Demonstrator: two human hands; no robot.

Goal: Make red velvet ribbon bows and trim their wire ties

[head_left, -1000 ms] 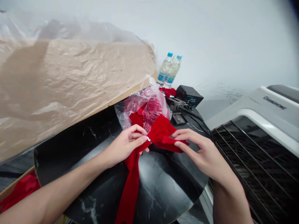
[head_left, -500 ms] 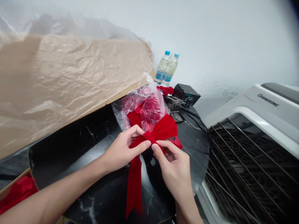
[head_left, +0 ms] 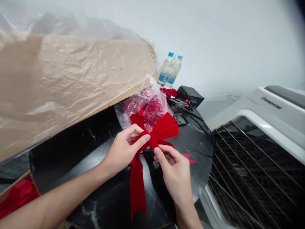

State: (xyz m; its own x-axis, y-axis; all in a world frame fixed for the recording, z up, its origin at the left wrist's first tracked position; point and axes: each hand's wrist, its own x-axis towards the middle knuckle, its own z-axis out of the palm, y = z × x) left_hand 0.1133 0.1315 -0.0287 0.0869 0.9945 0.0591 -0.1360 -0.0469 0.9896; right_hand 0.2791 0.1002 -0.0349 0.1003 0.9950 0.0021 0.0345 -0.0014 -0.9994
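Observation:
A red velvet bow is held above the black round table. My left hand pinches the bow's middle between thumb and fingers. My right hand, thumb and fingers closed, grips the narrow red band that crosses the bow's centre. One notched ribbon tail hangs down toward me, and another tip points right behind my right hand. My fingers hide the underside of the bow's centre.
Behind the bow lies a clear plastic bag of red material. Two bottles, a black control box and a cabled tool stand farther back. A plastic-covered cardboard box is left; a Changhong appliance is right.
My right hand has moved slightly down and left, and more of the band shows between my hands. The right ribbon tip has come into view. A red light now shows on the control box.

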